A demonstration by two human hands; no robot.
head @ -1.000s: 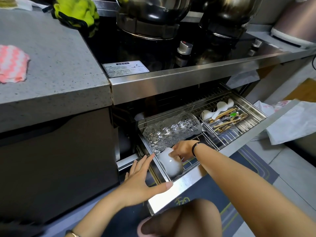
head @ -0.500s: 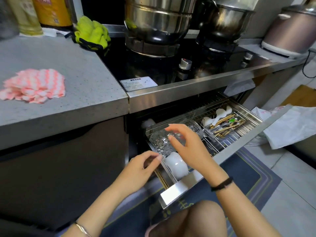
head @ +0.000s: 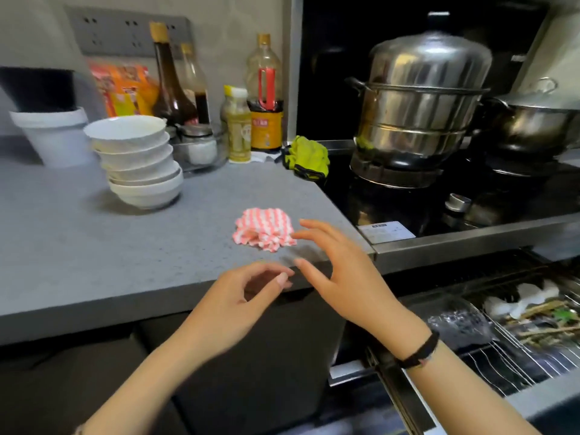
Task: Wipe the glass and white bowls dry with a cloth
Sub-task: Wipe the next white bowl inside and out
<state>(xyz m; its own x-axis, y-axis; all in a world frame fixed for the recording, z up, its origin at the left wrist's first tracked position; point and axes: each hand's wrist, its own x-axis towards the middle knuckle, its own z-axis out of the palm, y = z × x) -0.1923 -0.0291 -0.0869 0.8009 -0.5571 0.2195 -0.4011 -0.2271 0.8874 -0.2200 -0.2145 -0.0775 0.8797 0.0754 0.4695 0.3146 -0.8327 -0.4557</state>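
right hand (head: 343, 282) fingers spread wide just beside the striped cloth (head: 265, 230) on the counter (head: 94, 252) — left hand (head: 233, 304) loosely curled, empty

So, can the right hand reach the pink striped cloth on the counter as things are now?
Probably yes: the right hand hovers open just beside the cloth, and nothing stands between them on the counter.

The right hand (head: 345, 277) is smeared by motion; whether its fingers (head: 314, 229) touch the cloth (head: 263, 229) at its 3 o'clock edge cannot be told. At 4 o'clock the glass bowl (head: 458, 324) is a blur, and the drawer (head: 539, 400) runs off the edge. The pan (head: 533, 124) at 2 o'clock is cut off. The stove label (head: 387, 233) is too small to read.
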